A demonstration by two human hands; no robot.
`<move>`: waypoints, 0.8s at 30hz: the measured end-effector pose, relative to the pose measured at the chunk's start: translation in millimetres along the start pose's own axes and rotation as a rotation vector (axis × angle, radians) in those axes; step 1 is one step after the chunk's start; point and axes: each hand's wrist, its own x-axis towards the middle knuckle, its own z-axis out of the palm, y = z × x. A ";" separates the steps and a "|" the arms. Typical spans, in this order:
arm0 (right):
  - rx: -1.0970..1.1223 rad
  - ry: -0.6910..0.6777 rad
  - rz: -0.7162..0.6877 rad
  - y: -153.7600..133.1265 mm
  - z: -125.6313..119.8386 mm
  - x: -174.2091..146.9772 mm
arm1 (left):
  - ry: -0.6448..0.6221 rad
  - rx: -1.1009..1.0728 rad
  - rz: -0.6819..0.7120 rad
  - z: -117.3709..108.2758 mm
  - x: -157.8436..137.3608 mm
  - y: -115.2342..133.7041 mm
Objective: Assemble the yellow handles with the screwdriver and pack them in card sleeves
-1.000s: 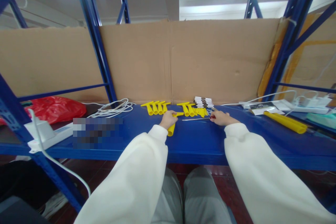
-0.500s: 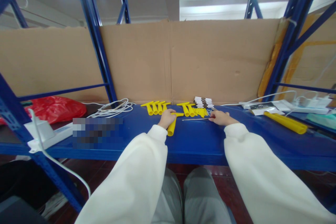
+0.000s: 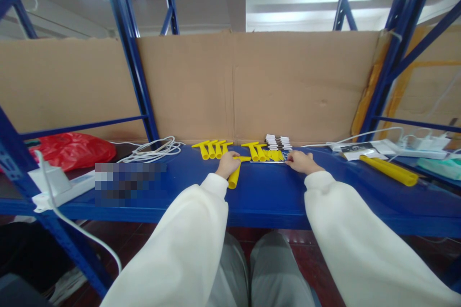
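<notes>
- My left sleeve [image 3: 187, 235] is creamy white, long and roomy, with soft folds in the cloth.
- My right sleeve [image 3: 356, 225] matches it: the same pale, plain fabric, full along the forearm.
- Each one narrows to a snug cuff of the same white, the left cuff [image 3: 215, 185] and the right cuff [image 3: 318, 179] both ending at my wrists.
- My hands are bare.
- I'm wearing grey trousers [image 3: 268, 264], loose in the leg and lightly creased.

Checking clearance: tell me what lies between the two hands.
In the head view, the yellow T-shaped piece at the left hand, then a thin rod.
</notes>
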 end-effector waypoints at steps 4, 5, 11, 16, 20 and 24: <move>-0.005 0.035 -0.005 -0.7 0.3 0.4 | -0.013 0.049 0.021 -0.8 -0.8 2.4; -0.005 0.042 -0.002 -0.6 0.3 1.0 | -0.007 0.062 0.031 -0.7 -0.7 2.9; 0.058 0.106 0.042 3.5 -3.4 15.0 | 0.023 0.100 0.112 -0.1 2.1 3.7; 0.065 0.158 0.054 8.4 -9.0 38.2 | 0.035 0.112 0.156 1.2 4.4 2.7; 0.065 0.223 0.093 9.0 -5.9 60.5 | 0.045 0.113 0.159 2.2 3.8 2.2; 0.123 0.233 0.228 5.3 -0.1 84.0 | 0.046 0.115 0.169 2.8 2.5 2.1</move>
